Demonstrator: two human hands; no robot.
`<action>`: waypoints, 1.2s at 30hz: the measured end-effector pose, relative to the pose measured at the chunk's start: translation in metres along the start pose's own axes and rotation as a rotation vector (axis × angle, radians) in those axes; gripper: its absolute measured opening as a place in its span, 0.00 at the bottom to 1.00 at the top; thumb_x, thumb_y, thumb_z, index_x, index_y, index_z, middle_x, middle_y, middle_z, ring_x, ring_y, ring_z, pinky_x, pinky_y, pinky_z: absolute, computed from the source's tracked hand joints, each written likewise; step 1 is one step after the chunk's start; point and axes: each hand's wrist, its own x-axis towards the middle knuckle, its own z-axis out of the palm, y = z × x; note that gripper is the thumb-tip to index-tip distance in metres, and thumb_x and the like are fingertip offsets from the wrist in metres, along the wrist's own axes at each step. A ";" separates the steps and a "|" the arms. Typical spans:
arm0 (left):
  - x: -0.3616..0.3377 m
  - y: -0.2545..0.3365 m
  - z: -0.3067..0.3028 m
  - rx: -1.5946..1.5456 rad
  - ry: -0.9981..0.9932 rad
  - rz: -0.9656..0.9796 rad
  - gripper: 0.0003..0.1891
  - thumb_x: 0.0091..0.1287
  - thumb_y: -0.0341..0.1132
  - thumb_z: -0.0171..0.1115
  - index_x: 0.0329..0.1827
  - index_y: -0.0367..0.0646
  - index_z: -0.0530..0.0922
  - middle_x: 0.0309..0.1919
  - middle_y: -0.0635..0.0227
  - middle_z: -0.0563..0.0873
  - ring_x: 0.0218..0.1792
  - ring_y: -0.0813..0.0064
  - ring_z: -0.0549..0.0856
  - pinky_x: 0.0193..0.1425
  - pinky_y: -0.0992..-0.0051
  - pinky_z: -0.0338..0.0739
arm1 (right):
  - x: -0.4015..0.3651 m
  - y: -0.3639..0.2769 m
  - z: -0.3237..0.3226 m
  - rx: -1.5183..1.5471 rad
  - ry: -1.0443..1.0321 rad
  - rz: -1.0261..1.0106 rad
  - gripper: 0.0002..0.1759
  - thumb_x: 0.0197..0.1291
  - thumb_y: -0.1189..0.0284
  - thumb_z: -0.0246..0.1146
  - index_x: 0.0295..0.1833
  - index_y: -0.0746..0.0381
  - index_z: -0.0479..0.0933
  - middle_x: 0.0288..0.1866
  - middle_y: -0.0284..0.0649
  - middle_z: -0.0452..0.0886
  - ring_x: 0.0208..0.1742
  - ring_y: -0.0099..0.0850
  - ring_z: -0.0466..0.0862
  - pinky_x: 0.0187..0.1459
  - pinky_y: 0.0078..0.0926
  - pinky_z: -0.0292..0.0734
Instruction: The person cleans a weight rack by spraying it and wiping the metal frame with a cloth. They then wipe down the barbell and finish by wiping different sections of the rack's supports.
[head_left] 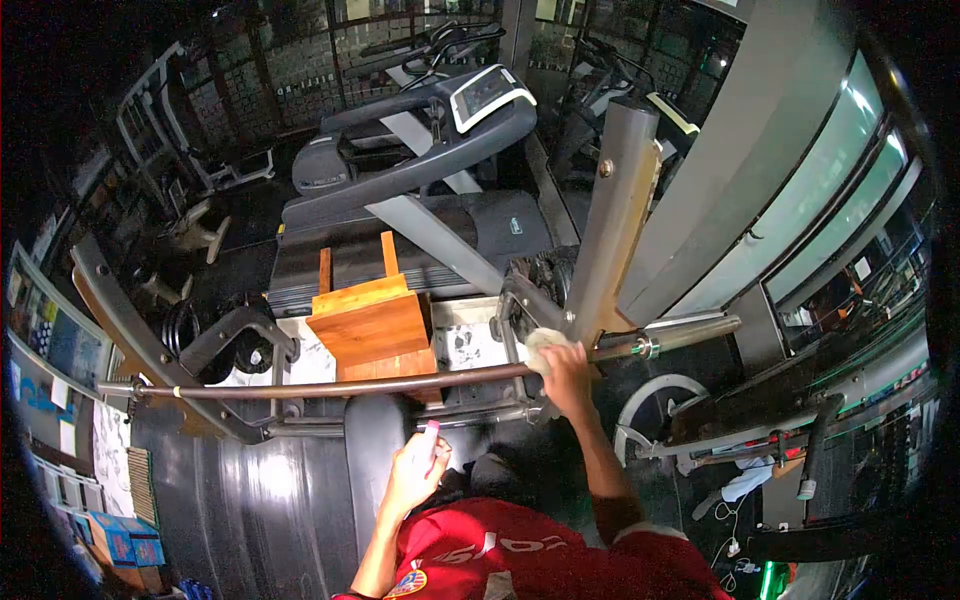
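Note:
My right hand (568, 380) is closed on a pale cloth (545, 348), which lies against the rack's right upright (612, 210), right where the barbell (420, 381) passes. The barbell runs across the whole rack, with a metal collar (650, 347) on its right sleeve. Lower down, over the black bench (372, 440), my left hand (415, 472) is wrapped round a small pale bottle with a pink top (432, 427). Most of that bottle is hidden by the fingers.
Behind the bar sits a wooden box (370, 335). A treadmill (430, 160) stands beyond it. The rack's left upright (140, 340) rises near weight plates (250, 345). To the right are another machine's frame (850, 400) and loose cables (735, 520); a blue box (130, 540) lies lower left.

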 end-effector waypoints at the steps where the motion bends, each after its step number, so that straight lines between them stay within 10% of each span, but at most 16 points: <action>1: -0.001 -0.001 -0.001 -0.016 -0.023 -0.020 0.10 0.59 0.25 0.62 0.43 0.40 0.77 0.31 0.66 0.83 0.28 0.75 0.83 0.34 0.75 0.78 | 0.004 0.002 0.004 0.000 0.001 0.001 0.15 0.51 0.74 0.63 0.47 0.62 0.76 0.40 0.47 0.79 0.48 0.47 0.77 0.59 0.44 0.67; 7: -0.010 0.001 -0.003 -0.006 0.025 -0.024 0.09 0.59 0.25 0.62 0.42 0.39 0.77 0.29 0.65 0.83 0.28 0.75 0.83 0.34 0.75 0.77 | 0.036 0.020 0.023 0.034 -0.555 0.425 0.21 0.57 0.56 0.59 0.42 0.64 0.81 0.40 0.48 0.84 0.43 0.49 0.83 0.49 0.44 0.76; 12: -0.023 -0.005 -0.006 -0.009 0.082 -0.053 0.07 0.60 0.26 0.61 0.41 0.38 0.77 0.30 0.64 0.83 0.29 0.73 0.83 0.36 0.74 0.77 | 0.035 0.010 0.026 -0.095 -0.567 0.477 0.22 0.57 0.54 0.58 0.40 0.63 0.82 0.36 0.48 0.84 0.41 0.50 0.83 0.51 0.43 0.76; 18: -0.025 -0.014 -0.003 -0.007 0.092 -0.055 0.06 0.60 0.26 0.61 0.40 0.38 0.78 0.30 0.62 0.83 0.30 0.71 0.83 0.38 0.73 0.77 | -0.021 -0.014 0.034 0.121 0.197 0.120 0.11 0.56 0.79 0.61 0.46 0.62 0.73 0.50 0.46 0.76 0.55 0.48 0.74 0.65 0.53 0.60; 29: -0.011 -0.009 -0.004 -0.024 0.087 -0.035 0.06 0.61 0.26 0.61 0.41 0.39 0.77 0.27 0.65 0.82 0.24 0.78 0.80 0.31 0.76 0.76 | -0.092 -0.047 0.057 0.678 0.202 0.734 0.18 0.66 0.68 0.54 0.56 0.69 0.73 0.53 0.51 0.79 0.57 0.45 0.77 0.57 0.35 0.70; 33: -0.010 -0.007 -0.005 -0.035 0.103 -0.062 0.05 0.61 0.27 0.62 0.39 0.39 0.77 0.25 0.66 0.81 0.23 0.78 0.80 0.30 0.75 0.76 | -0.125 -0.015 0.108 1.256 0.062 1.189 0.22 0.67 0.58 0.53 0.55 0.65 0.76 0.53 0.46 0.80 0.50 0.40 0.79 0.52 0.32 0.73; 35: -0.010 -0.007 -0.007 -0.026 0.114 -0.050 0.05 0.61 0.27 0.62 0.38 0.39 0.77 0.25 0.66 0.81 0.24 0.78 0.80 0.30 0.75 0.76 | -0.089 -0.023 0.086 2.240 -0.027 1.223 0.24 0.67 0.53 0.51 0.58 0.59 0.75 0.55 0.43 0.79 0.52 0.37 0.79 0.54 0.33 0.74; 36: -0.010 -0.007 -0.008 -0.001 0.116 -0.034 0.05 0.61 0.27 0.62 0.38 0.39 0.77 0.25 0.66 0.81 0.24 0.78 0.80 0.31 0.75 0.76 | -0.107 0.016 0.122 3.058 -0.391 0.931 0.25 0.66 0.51 0.49 0.59 0.55 0.75 0.57 0.40 0.79 0.54 0.37 0.79 0.59 0.39 0.74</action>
